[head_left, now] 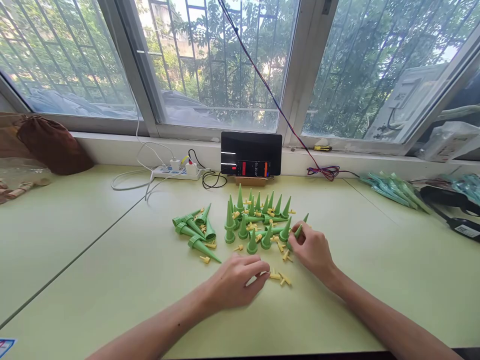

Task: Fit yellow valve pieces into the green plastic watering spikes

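Observation:
My right hand (313, 252) is closed round a green cone-shaped plastic spike (298, 231) at the right end of a cluster of such spikes. The thumb and fingers hide its lower part. Lower and to the left, my left hand (240, 281) has thumb and index finger pinched together. Their tips are right beside a small yellow T-shaped valve piece (276, 276) on the table; whether they grip anything is hidden. Several green spikes (252, 242) stand upright on their caps in rows, and others lie flat among yellow pieces (286, 256).
More green spikes (203, 248) lie in a loose pile on the left. At the back, a phone (253, 169) leans before a dark tablet (251, 145). A white power strip (176, 172) with cables, a brown bag (52, 145) and clear-bagged parts (395, 190) line the window side.

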The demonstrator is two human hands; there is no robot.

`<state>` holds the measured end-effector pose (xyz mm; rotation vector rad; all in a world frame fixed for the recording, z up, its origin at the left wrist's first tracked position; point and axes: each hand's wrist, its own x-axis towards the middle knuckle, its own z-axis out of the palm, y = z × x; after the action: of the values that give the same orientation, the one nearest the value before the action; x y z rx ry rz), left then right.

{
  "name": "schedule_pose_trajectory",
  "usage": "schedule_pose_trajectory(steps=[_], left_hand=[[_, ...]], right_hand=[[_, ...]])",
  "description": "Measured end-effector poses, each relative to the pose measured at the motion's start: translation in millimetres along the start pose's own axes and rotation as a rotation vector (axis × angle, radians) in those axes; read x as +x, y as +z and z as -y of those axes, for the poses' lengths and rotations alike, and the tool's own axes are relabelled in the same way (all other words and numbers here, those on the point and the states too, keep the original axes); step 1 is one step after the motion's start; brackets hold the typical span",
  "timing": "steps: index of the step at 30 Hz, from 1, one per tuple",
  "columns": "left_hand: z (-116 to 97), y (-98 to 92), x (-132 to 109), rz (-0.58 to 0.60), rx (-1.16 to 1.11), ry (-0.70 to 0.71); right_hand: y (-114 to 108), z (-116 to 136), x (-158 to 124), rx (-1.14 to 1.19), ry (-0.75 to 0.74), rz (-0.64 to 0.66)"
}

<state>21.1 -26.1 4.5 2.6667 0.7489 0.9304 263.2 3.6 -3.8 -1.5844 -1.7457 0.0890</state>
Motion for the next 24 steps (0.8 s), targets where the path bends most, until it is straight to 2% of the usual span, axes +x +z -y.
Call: schedule_pose_trajectory(steps=[8, 12, 19, 21, 22, 24], left_hand=[[0, -0.6, 1, -0.031, -0.002, 0.033], [0, -0.5, 1, -0.035, -0.002, 0.036], [0, -1.3, 2, -0.038, -0.012, 0.047], [1, -1.3, 2, -0.033, -0.016, 0.047], [1, -1.1, 2, -0.03, -0.014, 0.047], [3, -0.5, 1, -0.031, -0.003, 0.049]], right_hand=[[0, 0, 0, 0.006, -0.014, -0.056], [-1, 1, 0, 0.029, -0.039, -0.133], [-8, 11, -9, 0.212, -0.194, -0.458], [-7, 15, -13, 0.264, -0.325, -0.432], [-5, 16, -16, 0.282, -0.41, -0.37], [-2, 19, -22, 0.3, -0.589, -0.137]])
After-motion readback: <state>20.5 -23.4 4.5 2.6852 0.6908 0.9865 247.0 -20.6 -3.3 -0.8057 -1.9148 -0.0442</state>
